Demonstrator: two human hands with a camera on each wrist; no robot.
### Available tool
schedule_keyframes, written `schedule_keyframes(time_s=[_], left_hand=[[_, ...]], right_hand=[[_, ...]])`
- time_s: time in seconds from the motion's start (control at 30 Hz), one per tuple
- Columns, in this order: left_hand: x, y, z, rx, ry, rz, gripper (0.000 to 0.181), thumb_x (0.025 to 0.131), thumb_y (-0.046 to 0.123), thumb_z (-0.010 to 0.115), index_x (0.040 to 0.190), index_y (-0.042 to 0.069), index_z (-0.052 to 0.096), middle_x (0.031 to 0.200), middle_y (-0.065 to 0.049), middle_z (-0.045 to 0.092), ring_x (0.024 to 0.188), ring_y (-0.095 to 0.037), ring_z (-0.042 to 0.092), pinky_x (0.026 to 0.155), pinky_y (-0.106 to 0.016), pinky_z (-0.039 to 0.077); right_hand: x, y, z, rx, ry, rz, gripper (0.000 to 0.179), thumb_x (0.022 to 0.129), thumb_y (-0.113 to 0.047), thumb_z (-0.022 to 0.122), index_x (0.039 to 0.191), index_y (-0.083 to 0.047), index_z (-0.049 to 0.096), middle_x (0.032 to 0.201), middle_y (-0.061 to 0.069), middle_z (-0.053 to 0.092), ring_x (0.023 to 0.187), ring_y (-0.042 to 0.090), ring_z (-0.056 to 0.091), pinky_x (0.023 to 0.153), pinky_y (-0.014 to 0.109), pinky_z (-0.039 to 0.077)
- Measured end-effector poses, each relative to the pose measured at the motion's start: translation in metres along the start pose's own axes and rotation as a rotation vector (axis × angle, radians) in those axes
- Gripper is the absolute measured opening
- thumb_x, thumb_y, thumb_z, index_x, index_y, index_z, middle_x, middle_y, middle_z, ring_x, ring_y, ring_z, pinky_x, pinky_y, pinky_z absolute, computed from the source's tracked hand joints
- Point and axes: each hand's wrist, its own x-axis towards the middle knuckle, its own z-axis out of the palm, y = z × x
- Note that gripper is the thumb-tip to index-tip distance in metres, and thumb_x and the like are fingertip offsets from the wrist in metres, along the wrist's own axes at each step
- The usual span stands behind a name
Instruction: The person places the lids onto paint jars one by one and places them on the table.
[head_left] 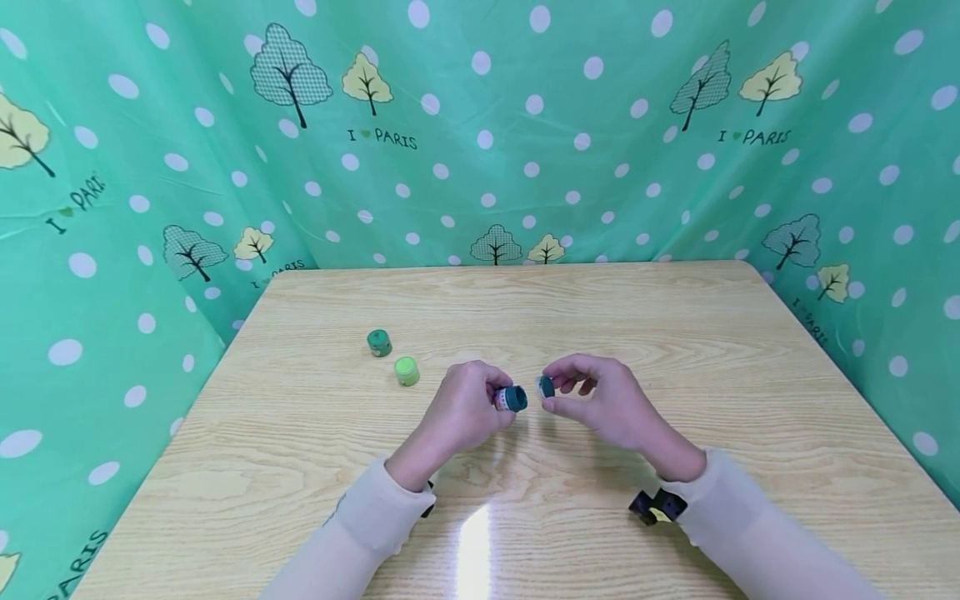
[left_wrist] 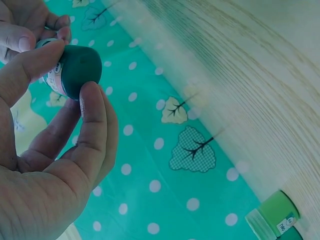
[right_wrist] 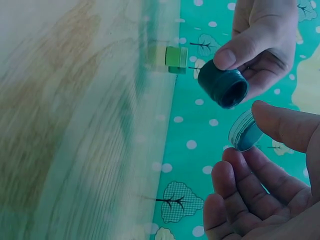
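Note:
In the head view my left hand (head_left: 468, 404) grips a small dark teal paint jar (head_left: 513, 399) on its side, its uncovered mouth turned toward the right hand. The left wrist view shows thumb and fingers curled round the jar (left_wrist: 80, 70), near its base, with a white label between them. Just to the right, my right hand (head_left: 600, 396) pinches the jar's lid (head_left: 547, 387) between thumb and fingertips. Seen from the right wrist, the lid (right_wrist: 245, 131) is a shallow clear-rimmed cap with teal inside, held apart from the jar's dark mouth.
A light green paint jar (head_left: 407, 371) and a darker green one (head_left: 378, 342) stand capped on the wooden table (head_left: 300, 467), left of the hands. A green polka-dot curtain (head_left: 480, 150) encloses the table's back and sides.

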Motion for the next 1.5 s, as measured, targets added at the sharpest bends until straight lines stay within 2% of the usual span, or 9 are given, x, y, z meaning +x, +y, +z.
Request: schedule_keyframes(time_s=[0.4,0.8,1.17,1.5], left_hand=[[-0.001,0.002,0.002,-0.006,0.000,0.001,0.020,0.075,-0.003,0.084,0.093,0.002,0.078,0.079,-0.001,0.071,0.068,-0.009,0.061,0.061,-0.022,0.053],[-0.002,0.004,0.004,-0.010,-0.002,0.017,0.020,0.074,-0.003,0.084,0.093,0.002,0.078,0.080,-0.003,0.072,0.068,-0.008,0.061,0.061,-0.021,0.053],[-0.002,0.004,0.005,-0.029,-0.032,0.016,0.017,0.076,-0.002,0.083,0.091,0.004,0.078,0.077,0.001,0.071,0.065,-0.007,0.061,0.059,-0.022,0.053],[-0.001,0.005,0.006,-0.017,-0.029,0.035,0.017,0.076,0.001,0.085,0.090,0.006,0.079,0.077,0.002,0.072,0.065,-0.006,0.060,0.058,-0.022,0.053]], right_hand=[[0.001,-0.006,0.010,0.005,-0.039,0.011,0.030,0.083,-0.019,0.087,0.111,-0.015,0.075,0.096,-0.008,0.072,0.090,0.018,0.063,0.079,0.037,0.050],[-0.002,-0.009,0.012,0.005,-0.061,-0.020,0.030,0.083,-0.017,0.087,0.110,-0.016,0.075,0.097,-0.010,0.073,0.091,0.020,0.063,0.078,0.035,0.050],[-0.002,-0.007,0.013,-0.006,-0.073,-0.035,0.029,0.083,-0.017,0.087,0.110,-0.016,0.076,0.098,-0.011,0.073,0.091,0.020,0.064,0.078,0.036,0.050],[-0.001,-0.005,0.015,-0.023,-0.092,-0.038,0.032,0.083,-0.018,0.088,0.112,-0.016,0.076,0.098,-0.012,0.073,0.091,0.020,0.064,0.077,0.033,0.050]])
